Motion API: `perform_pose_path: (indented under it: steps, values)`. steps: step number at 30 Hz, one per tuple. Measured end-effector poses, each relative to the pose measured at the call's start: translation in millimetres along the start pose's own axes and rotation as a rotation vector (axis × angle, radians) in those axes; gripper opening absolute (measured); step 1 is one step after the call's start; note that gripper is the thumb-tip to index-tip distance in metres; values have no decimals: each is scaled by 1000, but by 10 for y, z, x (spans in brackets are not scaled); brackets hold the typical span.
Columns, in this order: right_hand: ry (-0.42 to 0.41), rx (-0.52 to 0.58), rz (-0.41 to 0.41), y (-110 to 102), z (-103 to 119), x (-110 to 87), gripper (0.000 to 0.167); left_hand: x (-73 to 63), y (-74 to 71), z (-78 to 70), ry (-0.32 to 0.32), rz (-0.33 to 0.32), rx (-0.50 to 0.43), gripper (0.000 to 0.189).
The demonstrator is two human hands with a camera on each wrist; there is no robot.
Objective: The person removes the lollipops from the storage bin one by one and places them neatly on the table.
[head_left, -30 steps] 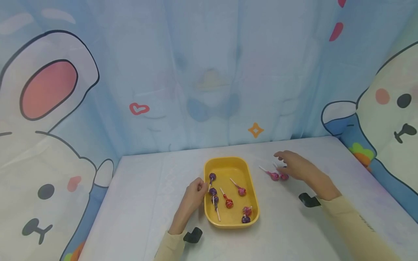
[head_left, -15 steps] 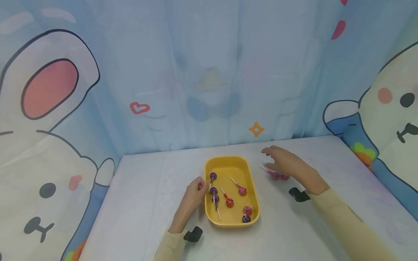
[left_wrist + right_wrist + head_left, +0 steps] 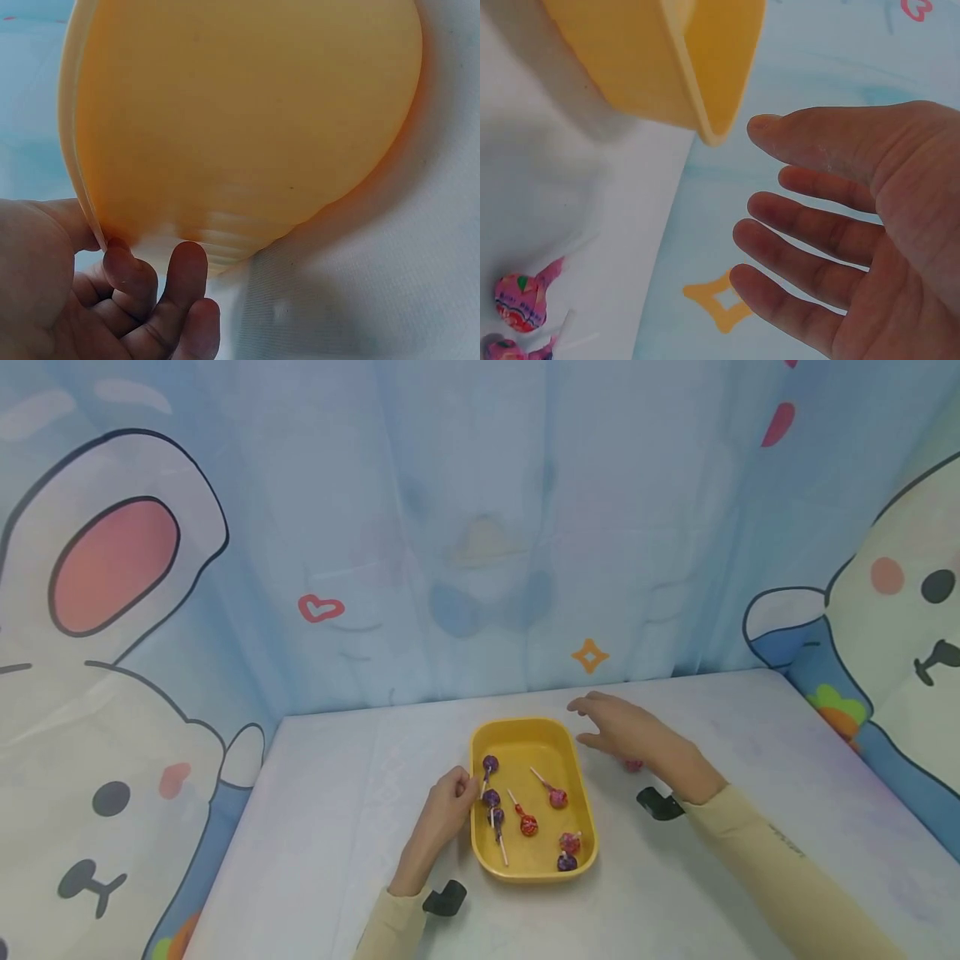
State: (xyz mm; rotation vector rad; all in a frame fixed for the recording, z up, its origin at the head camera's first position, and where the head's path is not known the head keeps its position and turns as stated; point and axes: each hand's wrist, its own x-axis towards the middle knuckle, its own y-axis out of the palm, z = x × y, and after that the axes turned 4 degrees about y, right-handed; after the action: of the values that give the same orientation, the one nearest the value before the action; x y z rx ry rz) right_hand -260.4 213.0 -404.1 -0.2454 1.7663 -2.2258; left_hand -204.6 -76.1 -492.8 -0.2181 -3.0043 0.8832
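A yellow tray [image 3: 528,742] holds several lollipops: purple ones along its left side, a red lollipop [image 3: 528,825] in the middle, a pink lollipop [image 3: 557,798] beside it. My left hand [image 3: 442,812] pinches the tray's left rim; the left wrist view shows thumb and fingers on either side of the wall [image 3: 247,112]. Past the tray's upper right corner is my right hand [image 3: 633,737], fingers spread and nothing in them. Two pink lollipops lie on the table behind it; the right wrist view shows a pink lollipop [image 3: 521,304] with another below.
The tray stands on a white-covered table [image 3: 345,793]. A blue curtain [image 3: 480,527] printed with cartoon animals hangs along the back and sides. Each wrist carries a black camera mount [image 3: 445,899].
My right hand has moved left from over the pink lollipops to beside the tray's upper right corner, empty. My left hand has stayed at the tray rim.
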Motion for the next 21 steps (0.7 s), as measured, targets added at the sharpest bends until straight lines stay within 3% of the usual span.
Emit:
perform_pose_path:
  steps: [21]
  values:
    - [-203, -1, 35, 134, 418, 161, 43, -4, -14, 1, 13, 12, -4, 21]
